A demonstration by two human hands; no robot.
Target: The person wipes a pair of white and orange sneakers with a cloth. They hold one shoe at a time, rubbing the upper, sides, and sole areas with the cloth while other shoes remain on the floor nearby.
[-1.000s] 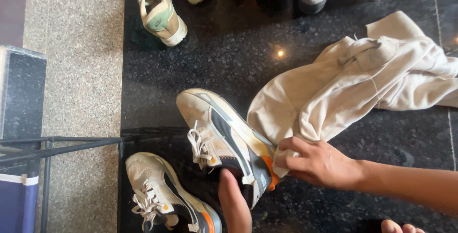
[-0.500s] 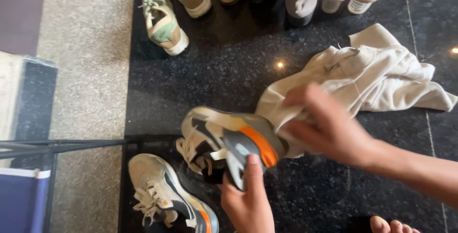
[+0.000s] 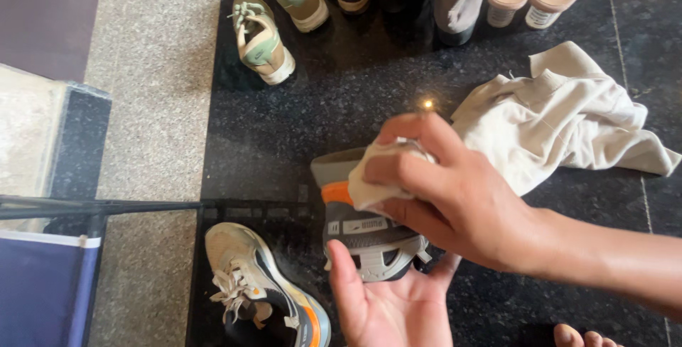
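The right hand [image 3: 455, 198] covers much of the sneaker [image 3: 362, 233], pressing a bunched corner of the beige cloth [image 3: 554, 127] onto its heel. The left hand [image 3: 387, 304], partly cut off below, cups the sneaker from underneath, above the dark floor [image 3: 284, 134]. Its mate [image 3: 266, 286] lies alongside; more shoes [image 3: 266, 38] run past the top edge.

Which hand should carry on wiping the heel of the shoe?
The right hand. It presses a bunched part of the beige cloth against the heel of the shoe, while the left hand cups that shoe from beneath.
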